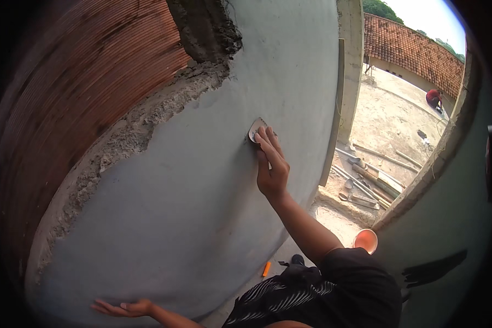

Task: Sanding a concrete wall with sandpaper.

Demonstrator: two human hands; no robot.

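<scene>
A grey plastered wall fills the middle of the view. High on it, my right hand presses a thin, pale flat piece against the plaster. Its rounded tip shows past the fingers; the rest is hidden beneath the hand, and I cannot tell its material. Down at the lower left, my left hand holds nothing. Its fingers are stretched out close to the plaster; whether they touch it I cannot tell.
A rough, broken plaster edge borders ribbed red brickwork. An orange-handled tool lies on the floor near my foot. An orange-lined bucket stands by the doorway. Beyond are pipes and poles and a crouching person.
</scene>
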